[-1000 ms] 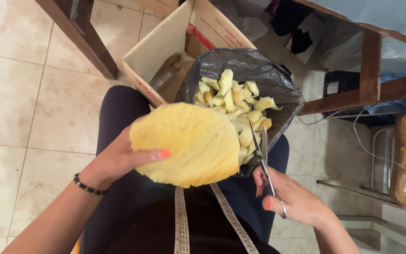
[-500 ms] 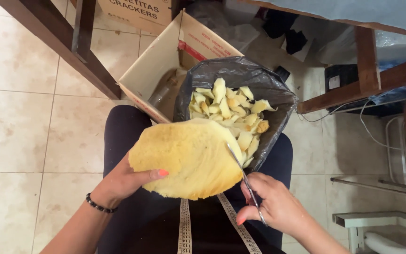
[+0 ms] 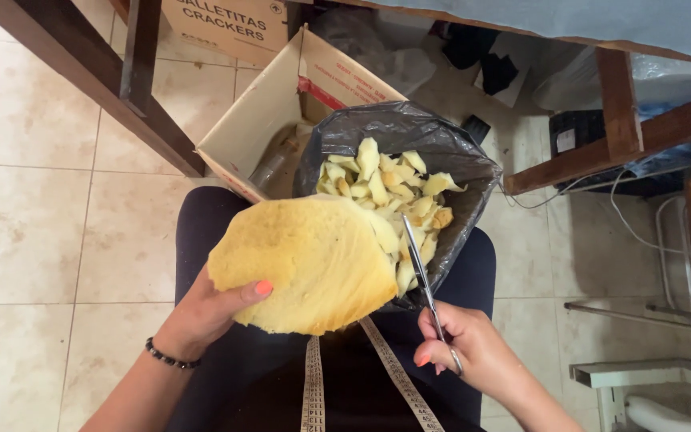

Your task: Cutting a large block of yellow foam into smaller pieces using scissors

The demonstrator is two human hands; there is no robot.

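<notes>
My left hand [image 3: 205,314] grips a large yellow foam sheet [image 3: 305,264] by its lower left edge, thumb on top. My right hand [image 3: 473,352] holds a pair of scissors [image 3: 421,272] whose blades point up along the sheet's right edge. Just beyond the sheet, between my knees, a black plastic bag [image 3: 393,132] stands open and holds several yellow foam offcuts [image 3: 377,188]. A measuring tape [image 3: 313,384] hangs down over my dark clothes.
An open cardboard box [image 3: 257,120] sits on the tiled floor behind the bag. Dark wooden table legs [image 3: 133,64] cross the upper left, and a wooden frame [image 3: 617,96] with cables stands at the right. A white metal rack [image 3: 649,376] is at the lower right.
The foam sheet has turned and shifted left and down in my left hand. My right hand with the scissors has moved to the sheet's right edge, blades now upright.
</notes>
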